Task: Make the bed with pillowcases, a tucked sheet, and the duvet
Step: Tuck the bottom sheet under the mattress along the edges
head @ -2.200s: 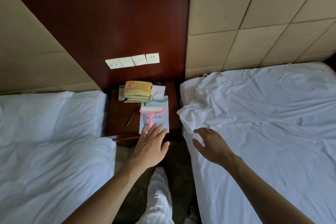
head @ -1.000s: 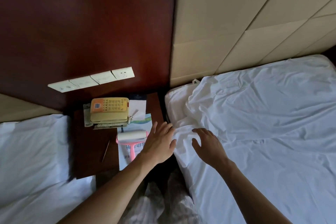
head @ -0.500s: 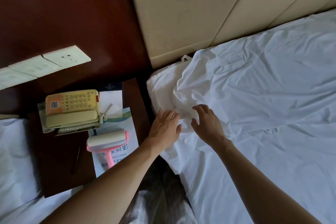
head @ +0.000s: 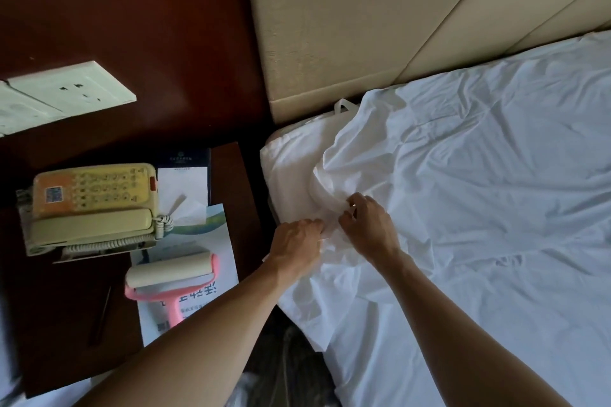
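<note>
Both hands are bunching up the white sheet (head: 463, 192) at the bed's top corner next to the nightstand (head: 234, 182): left hand (head: 294, 249) and right hand (head: 370, 228) each pinch a fold. Phone (head: 92, 205) and pink lint roller (head: 172, 277) sit on the nightstand.

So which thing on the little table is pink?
The lint roller: it has a pink frame and handle and lies on a leaflet. The telephone behind it is yellowish, with an orange patch.

A hotel room: padded headboard (head: 347, 20), bedside phone (head: 92, 205), twin white-sheeted bed (head: 496, 192).
</note>
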`<state>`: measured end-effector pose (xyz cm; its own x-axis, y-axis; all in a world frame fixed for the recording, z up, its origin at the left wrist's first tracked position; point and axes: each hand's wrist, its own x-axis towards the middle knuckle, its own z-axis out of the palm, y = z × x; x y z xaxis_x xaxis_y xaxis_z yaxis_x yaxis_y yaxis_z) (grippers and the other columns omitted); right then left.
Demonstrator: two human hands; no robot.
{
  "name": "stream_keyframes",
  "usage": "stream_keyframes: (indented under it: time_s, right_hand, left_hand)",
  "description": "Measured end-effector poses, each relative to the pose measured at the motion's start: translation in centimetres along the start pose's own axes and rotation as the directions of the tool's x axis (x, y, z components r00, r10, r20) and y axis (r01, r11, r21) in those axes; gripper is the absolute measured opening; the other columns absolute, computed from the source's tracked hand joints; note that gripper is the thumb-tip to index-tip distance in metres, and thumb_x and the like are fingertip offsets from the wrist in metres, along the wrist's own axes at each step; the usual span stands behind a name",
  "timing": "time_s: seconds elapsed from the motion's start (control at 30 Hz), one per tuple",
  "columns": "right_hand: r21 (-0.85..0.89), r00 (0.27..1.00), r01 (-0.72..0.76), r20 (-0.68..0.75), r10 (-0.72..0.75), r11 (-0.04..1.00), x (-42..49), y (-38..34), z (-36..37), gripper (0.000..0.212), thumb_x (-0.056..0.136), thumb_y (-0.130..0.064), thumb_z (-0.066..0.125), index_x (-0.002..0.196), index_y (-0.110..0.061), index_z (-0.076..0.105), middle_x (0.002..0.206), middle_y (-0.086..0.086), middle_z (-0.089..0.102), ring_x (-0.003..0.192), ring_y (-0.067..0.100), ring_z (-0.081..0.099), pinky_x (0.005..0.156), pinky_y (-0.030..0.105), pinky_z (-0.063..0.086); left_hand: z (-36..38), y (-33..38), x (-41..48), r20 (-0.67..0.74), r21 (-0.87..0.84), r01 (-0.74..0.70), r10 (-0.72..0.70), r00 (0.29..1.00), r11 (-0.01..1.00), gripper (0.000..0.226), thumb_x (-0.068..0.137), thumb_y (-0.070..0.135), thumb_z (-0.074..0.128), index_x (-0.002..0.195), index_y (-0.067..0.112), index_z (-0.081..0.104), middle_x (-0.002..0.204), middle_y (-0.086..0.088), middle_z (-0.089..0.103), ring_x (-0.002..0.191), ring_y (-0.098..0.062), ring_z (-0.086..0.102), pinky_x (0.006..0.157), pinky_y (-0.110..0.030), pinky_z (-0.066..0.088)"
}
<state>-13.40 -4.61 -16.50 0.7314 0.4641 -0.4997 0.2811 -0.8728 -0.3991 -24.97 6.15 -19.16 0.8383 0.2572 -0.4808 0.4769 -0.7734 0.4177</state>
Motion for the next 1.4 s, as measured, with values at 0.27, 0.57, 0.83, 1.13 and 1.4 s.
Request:
stream_keyframes:
  time_s: [0.27, 0.57, 0.83, 1.13, 1.4]
  right_hand:
    - [0.393, 0.998, 0.056, -0.008, -0.057, 0.918, 1.8, -7.3, -1.7, 0.021, 0.094, -0.026, 0.051, 0.112, -0.023, 0.063, 0.066, 0.0, 0.071, 0.046, 0.012, 0.066, 0.059, 0.032, 0.058]
    - [0.622, 0.993, -0.007, 0.098, -0.07, 0.783, 8.7, -11.2, -0.9, 0.039, 0.095, -0.025, 0.055, 0.134, -0.022, 0.054, 0.104, 0.0, 0.073, 0.092, 0.017, 0.071, 0.091, 0.04, 0.057]
    - [0.633, 0.942, 0.027, 0.242, -0.231, 0.773, 9.6, -12.5, -0.7, 0.06, 0.094, 0.002, 0.043, 0.147, -0.025, 0.042, 0.14, -0.002, 0.056, 0.116, 0.015, 0.063, 0.096, 0.037, 0.055]
    - [0.287, 0.964, 0.267, -0.088, -0.252, 0.92, 10.2, -10.4, -2.1, 0.046, 0.093, -0.009, 0.04, 0.133, -0.029, 0.055, 0.102, -0.006, 0.073, 0.092, 0.019, 0.067, 0.079, 0.033, 0.052]
    - [-0.291, 0.959, 0.284, 0.099, -0.267, 0.913, 7.0, -0.3, -0.2, 0.055, 0.087, -0.039, 0.061, 0.137, -0.02, 0.048, 0.137, 0.002, 0.046, 0.127, 0.026, 0.043, 0.108, 0.041, 0.038]
  left_hand:
    - [-4.4, -4.0, -0.7, -0.16, -0.223, 0.202, -0.241, 0.957, 0.954, 0.011, 0.098, 0.032, 0.048, 0.1, 0.024, 0.055, 0.089, 0.005, 0.069, 0.082, -0.019, 0.068, 0.07, -0.033, 0.053]
    - [-9.5, -7.3, 2.2, -0.209, -0.517, 0.438, -0.604, 0.769, 0.736, 0.016, 0.1, 0.024, 0.046, 0.107, 0.017, 0.059, 0.102, -0.003, 0.062, 0.093, -0.024, 0.058, 0.076, -0.034, 0.04]
    - [-8.3, -5.7, 4.8, 0.075, -0.752, 0.263, -0.318, 0.945, 0.604, 0.092, 0.084, 0.048, 0.071, 0.155, 0.034, 0.013, 0.152, 0.009, 0.033, 0.136, -0.006, 0.036, 0.102, -0.026, 0.037]
    - [-8.2, -6.0, 8.3, -0.113, -0.534, 0.409, -0.542, 0.833, 0.74, 0.057, 0.092, 0.011, 0.047, 0.147, 0.025, 0.04, 0.139, -0.007, 0.055, 0.124, -0.035, 0.055, 0.1, -0.038, 0.048]
    - [-2.7, -3.7, 2.9, -0.196, -0.551, 0.073, -0.214, 0.957, 0.831, 0.095, 0.084, 0.032, 0.071, 0.153, 0.027, 0.005, 0.153, -0.002, 0.024, 0.127, -0.026, 0.05, 0.1, -0.044, 0.049]
